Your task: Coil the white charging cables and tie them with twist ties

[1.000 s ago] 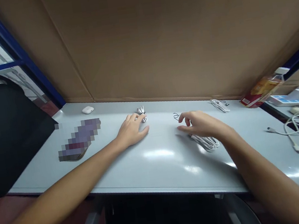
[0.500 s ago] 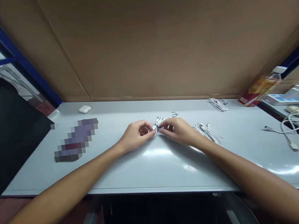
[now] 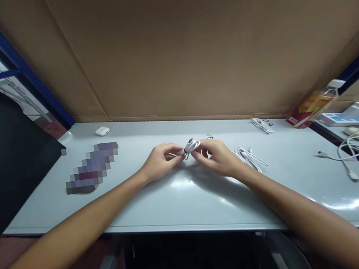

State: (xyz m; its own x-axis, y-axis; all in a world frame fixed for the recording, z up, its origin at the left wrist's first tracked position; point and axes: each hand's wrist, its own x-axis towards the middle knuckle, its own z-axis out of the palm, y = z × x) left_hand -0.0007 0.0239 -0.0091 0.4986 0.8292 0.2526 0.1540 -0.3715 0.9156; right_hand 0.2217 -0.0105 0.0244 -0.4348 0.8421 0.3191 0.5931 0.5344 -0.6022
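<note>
A coiled white cable (image 3: pixel 189 147) with a black tie round its middle is held over the desk between my two hands. My left hand (image 3: pixel 163 161) pinches the left end of the bundle between thumb and fingers. On the other side my right hand (image 3: pixel 215 157) has its thumb and fingertips closed on the coil. An orange-red connector end points up from the bundle. Just beyond my right hand lie thin black ties (image 3: pixel 210 137). A second coiled white cable (image 3: pixel 250 159) rests beside my right wrist, partly behind the forearm.
On the grey desk (image 3: pixel 189 204) are a white earbud case (image 3: pixel 102 131), a pixelated purplish object (image 3: pixel 94 168), another white cable coil (image 3: pixel 263 125) and a drink bottle (image 3: pixel 315 104). Loose white cables (image 3: pixel 345 151) hang over the right side. A brown panel (image 3: pixel 188 53) stands behind.
The cable bundle has been turned and raised slightly, so its orange-red connector end now shows. Both hands stay in nearly the same place, fingers shifted a little.
</note>
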